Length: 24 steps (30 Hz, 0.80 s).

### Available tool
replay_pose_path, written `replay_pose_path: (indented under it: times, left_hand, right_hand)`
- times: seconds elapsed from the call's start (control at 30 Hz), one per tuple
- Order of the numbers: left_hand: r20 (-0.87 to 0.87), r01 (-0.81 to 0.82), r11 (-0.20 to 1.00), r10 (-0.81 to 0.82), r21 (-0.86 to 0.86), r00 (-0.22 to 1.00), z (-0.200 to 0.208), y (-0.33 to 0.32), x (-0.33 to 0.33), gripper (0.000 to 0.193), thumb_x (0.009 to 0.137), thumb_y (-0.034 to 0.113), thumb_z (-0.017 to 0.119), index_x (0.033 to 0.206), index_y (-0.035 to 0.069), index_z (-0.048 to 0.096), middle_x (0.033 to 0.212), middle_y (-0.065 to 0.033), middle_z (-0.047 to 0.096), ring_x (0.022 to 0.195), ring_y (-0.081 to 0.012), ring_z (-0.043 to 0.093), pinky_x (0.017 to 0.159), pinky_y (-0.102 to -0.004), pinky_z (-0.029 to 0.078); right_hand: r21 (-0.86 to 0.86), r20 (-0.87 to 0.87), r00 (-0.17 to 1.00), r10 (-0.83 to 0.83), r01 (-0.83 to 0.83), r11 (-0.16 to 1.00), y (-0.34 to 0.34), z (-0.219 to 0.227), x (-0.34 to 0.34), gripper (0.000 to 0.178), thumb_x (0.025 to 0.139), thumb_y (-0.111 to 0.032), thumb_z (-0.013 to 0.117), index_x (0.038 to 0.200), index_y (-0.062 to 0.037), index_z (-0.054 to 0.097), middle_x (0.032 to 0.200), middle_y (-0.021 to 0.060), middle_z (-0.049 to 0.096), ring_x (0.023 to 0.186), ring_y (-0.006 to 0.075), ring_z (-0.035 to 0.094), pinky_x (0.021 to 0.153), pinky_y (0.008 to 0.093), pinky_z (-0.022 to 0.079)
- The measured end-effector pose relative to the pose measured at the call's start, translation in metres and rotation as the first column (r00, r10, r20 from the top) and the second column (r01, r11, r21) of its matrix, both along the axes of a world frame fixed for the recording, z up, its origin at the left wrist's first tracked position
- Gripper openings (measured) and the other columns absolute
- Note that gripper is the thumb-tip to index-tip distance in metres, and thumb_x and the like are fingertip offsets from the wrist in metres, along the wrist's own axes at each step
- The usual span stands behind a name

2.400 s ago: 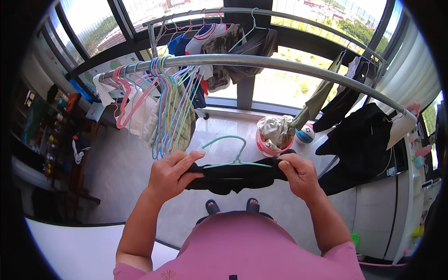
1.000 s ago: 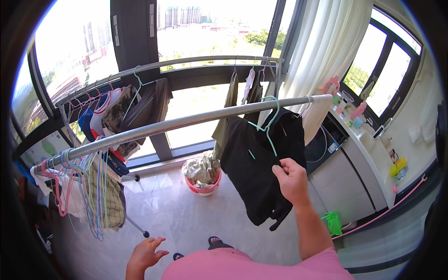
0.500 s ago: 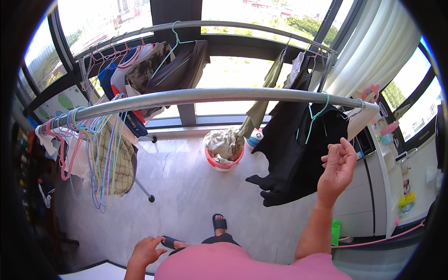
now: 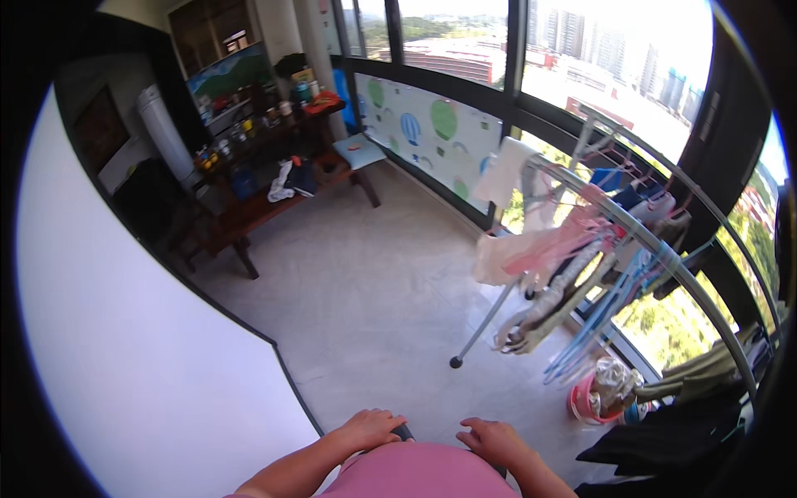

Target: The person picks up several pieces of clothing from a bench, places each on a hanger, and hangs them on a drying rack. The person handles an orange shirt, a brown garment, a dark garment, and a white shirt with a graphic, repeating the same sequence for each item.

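My left hand [image 4: 375, 429] is low in front of my pink shirt, fingers loosely stretched, with nothing seen in it. Just beyond its fingertips a dark sandal [image 4: 403, 432] shows in part. At the other side of the shirt my right hand [image 4: 491, 440] hangs relaxed, thumb and fingers apart, touching nothing. To its right stands a metal clothes rack [image 4: 639, 232] hung with garments. Pink hangers [image 4: 573, 236] and blue hangers [image 4: 594, 307] dangle from its near rail. Black clothing [image 4: 668, 440] hangs at the lower right, nearest my right hand.
A pink bucket [image 4: 584, 407] holding pale cloth stands on the floor by the rack. One rack leg [image 4: 481, 328] reaches toward me. Farther left are a wooden bench [image 4: 270, 209] with cloth on it and a blue-topped stool [image 4: 359, 152]. A white wall [image 4: 149, 349] fills the left side.
My view has swung left, so the rack and bucket now lie to the right. My right hand has dropped from beside the black clothing to my front. My left hand has come in closer to my body.
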<state>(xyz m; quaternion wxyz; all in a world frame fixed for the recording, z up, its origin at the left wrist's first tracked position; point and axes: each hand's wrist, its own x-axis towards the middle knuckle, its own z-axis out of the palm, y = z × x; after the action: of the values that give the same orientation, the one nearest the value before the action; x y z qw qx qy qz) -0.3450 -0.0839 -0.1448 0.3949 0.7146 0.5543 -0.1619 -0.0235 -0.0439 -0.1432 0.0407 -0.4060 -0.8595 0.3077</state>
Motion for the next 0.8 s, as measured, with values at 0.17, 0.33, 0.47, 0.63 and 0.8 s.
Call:
replay_pose_path:
  times: [0.17,0.33,0.47,0.63,0.8]
  left_hand:
    - [-0.029,-0.182,0.98,0.18,-0.076,0.983,-0.028,-0.025,-0.109,0.061,0.103,0.047,0.065,0.156,0.02,0.053,0.134,-0.014,0.067,0.129,-0.0333,0.061,0.105,-0.0467,0.05]
    - [0.054,-0.279,0.955,0.285,-0.097,0.957,-0.041,0.011,-0.195,0.058,0.102,0.045,0.067,0.152,0.019,0.055,0.135,-0.0162,0.067,0.129,-0.0371,0.062,0.104,-0.0491,0.053]
    - [0.057,-0.246,0.969,0.244,0.022,0.968,-0.061,0.076,-0.244,0.058,0.099,0.04,0.069,0.151,0.018,0.056,0.134,-0.0163,0.068,0.129,-0.0381,0.063,0.104,-0.0497,0.053]
    - [0.106,-0.463,0.885,0.456,0.05,0.884,-0.067,0.145,-0.363,0.058,0.099,0.043,0.068,0.15,0.018,0.057,0.136,-0.0162,0.067,0.13,-0.0379,0.063,0.105,-0.0491,0.053]
    - [-0.176,-0.561,0.826,0.56,0.048,0.81,-0.031,0.194,-0.473,0.063,0.101,0.052,0.065,0.154,0.019,0.054,0.135,-0.0141,0.067,0.129,-0.0326,0.063,0.104,-0.0453,0.052]
  right_hand:
    - [-0.18,0.511,0.819,0.262,-0.196,0.964,0.079,-0.084,-0.07,0.052,0.096,-0.049,0.069,0.132,-0.0121,0.07,0.122,0.0173,0.076,0.112,0.0358,0.072,0.097,0.0477,0.057]
    - [-0.342,0.379,0.921,0.093,0.046,0.939,0.142,-0.165,-0.138,0.053,0.094,-0.05,0.07,0.129,-0.0108,0.073,0.122,0.0165,0.077,0.113,0.0394,0.072,0.098,0.0488,0.057]
    - [-0.392,0.548,0.804,0.23,0.004,0.92,0.177,-0.299,-0.119,0.056,0.092,-0.052,0.075,0.133,-0.0124,0.073,0.121,0.0183,0.077,0.114,0.037,0.073,0.097,0.046,0.058]
    - [-0.603,0.493,0.473,0.73,-0.419,0.679,0.284,-0.423,-0.112,0.031,0.096,-0.038,0.072,0.118,-0.0164,0.078,0.106,0.0113,0.079,0.09,0.0259,0.075,0.079,0.0415,0.059]
    - [-0.652,0.65,0.483,0.587,-0.041,0.757,0.442,-0.387,-0.317,0.041,0.095,-0.039,0.074,0.126,-0.0113,0.077,0.094,0.0069,0.082,0.088,0.0255,0.079,0.081,0.0385,0.063]
